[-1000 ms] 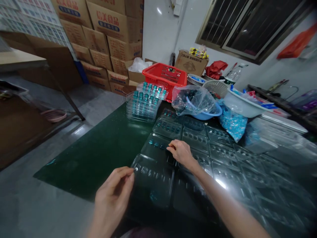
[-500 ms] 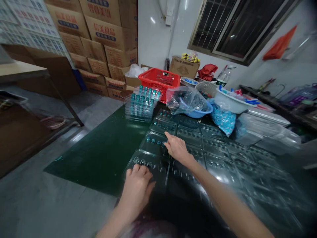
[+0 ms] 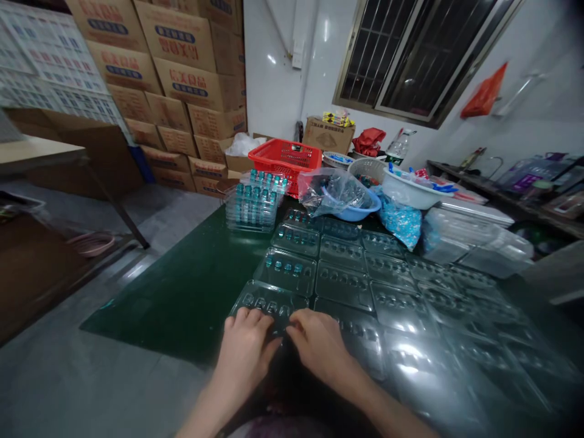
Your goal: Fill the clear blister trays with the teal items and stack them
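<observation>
A clear plastic blister tray (image 3: 301,301) lies nearest me on the green table, its row of small hollows showing no teal pieces. Over its near left part, my left hand (image 3: 246,344) is closed with bent fingers; their tips and anything inside are hidden. My right hand (image 3: 322,340) is at the tray's near right part, thumb and forefinger drawn together, and I cannot make out what they hold. Just beyond is another clear tray (image 3: 298,285) with a row of small teal pieces (image 3: 283,266). Farther trays (image 3: 298,240) in that column also hold teal pieces.
Clear trays (image 3: 344,295) cover the table to the right. Filled trays are stacked (image 3: 250,216) at the far left. Behind stand a red basket (image 3: 285,159), a blue basin (image 3: 358,213) under a plastic bag, a white basin (image 3: 415,191) and a bag of teal pieces (image 3: 401,222).
My right hand has come back towards me from the second tray to the nearest one, beside my left hand. The left hand stays over the nearest tray. The camera view has shifted a little.
</observation>
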`<state>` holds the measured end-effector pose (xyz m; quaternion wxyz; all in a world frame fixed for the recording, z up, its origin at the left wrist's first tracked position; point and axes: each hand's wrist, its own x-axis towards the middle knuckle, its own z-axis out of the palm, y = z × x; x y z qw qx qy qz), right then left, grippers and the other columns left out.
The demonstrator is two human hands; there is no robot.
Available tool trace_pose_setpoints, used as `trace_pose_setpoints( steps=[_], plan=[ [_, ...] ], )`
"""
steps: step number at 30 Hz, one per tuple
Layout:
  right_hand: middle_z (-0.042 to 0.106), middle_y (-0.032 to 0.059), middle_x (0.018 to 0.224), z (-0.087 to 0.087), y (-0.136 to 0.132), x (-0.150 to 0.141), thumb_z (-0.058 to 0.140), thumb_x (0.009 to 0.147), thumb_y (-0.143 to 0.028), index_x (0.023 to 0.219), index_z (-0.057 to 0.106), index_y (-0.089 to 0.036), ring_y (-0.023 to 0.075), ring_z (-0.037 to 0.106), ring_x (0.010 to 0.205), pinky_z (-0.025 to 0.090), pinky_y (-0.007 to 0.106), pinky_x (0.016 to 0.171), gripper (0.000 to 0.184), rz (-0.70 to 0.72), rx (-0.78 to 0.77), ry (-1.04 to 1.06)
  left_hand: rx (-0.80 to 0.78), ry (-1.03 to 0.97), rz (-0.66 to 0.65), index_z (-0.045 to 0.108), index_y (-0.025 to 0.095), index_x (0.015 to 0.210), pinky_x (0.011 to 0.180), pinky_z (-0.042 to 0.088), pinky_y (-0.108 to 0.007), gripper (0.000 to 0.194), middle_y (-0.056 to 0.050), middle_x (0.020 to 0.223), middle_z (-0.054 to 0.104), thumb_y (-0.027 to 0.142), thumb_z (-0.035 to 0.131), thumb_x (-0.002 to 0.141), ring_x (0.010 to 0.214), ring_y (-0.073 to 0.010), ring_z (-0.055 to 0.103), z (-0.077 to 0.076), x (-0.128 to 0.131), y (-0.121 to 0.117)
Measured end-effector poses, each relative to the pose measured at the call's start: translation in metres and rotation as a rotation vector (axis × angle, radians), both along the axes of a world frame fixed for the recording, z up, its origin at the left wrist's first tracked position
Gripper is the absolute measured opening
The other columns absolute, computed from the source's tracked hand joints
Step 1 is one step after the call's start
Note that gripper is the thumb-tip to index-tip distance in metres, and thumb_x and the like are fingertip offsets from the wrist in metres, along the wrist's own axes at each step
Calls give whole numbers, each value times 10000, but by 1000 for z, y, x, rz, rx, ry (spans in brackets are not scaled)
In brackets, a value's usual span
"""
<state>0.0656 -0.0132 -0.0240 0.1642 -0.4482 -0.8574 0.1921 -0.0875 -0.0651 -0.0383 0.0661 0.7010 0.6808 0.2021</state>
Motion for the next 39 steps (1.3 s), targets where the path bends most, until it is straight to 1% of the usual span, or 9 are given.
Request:
trace_pose_setpoints(
  steps=[3,8,14,17,21,27,30,35,39],
  plan=[
    [606,-16,728,-1,-2,-1,496,788,-207,792,582,-221,140,547,661,317,237,591,88,4,5,3,-38,-4,-33,563,189,725,667,289,-353,84,-70,789,558,245,503,745,823,-249,456,3,2,0],
    [588,-15,777,1,-7,-2,485,795,-175,863,575,-227,131,539,716,342,228,647,124,24,-29,144,-9,-222,18,488,187,675,638,313,-323,77,-31,709,523,183,469,749,712,-198,465,-2,4,3],
    [556,-9,710,4,-19,-8,486,787,-136,809,586,-196,117,499,663,344,211,609,119,87,-79,356,-63,-1087,108,540,178,810,536,361,-233,173,27,618,491,329,565,729,575,-122,459,6,3,2],
    [544,-11,664,4,-23,-10,482,798,-147,792,602,-182,107,484,622,341,206,594,125,66,-69,470,-102,-1281,140,609,165,872,581,391,-228,246,-6,685,581,323,628,685,636,-131,510,11,7,0],
    [515,-14,615,5,-25,-6,479,804,-166,689,587,-164,96,464,578,330,202,565,157,18,-50,556,-101,-1353,144,624,183,914,476,337,-182,233,21,609,552,307,605,719,515,-74,438,8,14,-4],
    [456,-42,565,4,-21,3,452,776,-121,612,482,-160,78,414,534,302,191,514,171,-10,-129,646,-139,-1381,-83,626,208,962,549,391,-208,252,19,669,520,235,619,712,555,-80,470,10,19,-8],
    [437,-44,564,3,-22,3,438,795,-155,648,483,-164,78,409,519,308,193,490,154,-11,-238,750,-99,-1293,-57,645,204,925,555,415,-221,227,8,697,511,230,628,700,575,-98,494,17,23,-7],
    [530,-28,642,6,-23,2,443,809,-188,986,520,-179,87,464,512,363,192,471,193,-3,-514,924,-53,-1291,-37,640,222,959,660,441,-244,225,-31,899,539,232,578,743,724,-138,536,23,26,-6],
    [524,-22,645,8,-23,3,498,772,-162,836,576,-173,99,482,588,382,207,552,102,-19,-417,883,-105,-1374,-37,608,205,992,710,426,-271,235,-35,821,578,241,551,766,730,-153,542,17,25,-6]
  ],
)
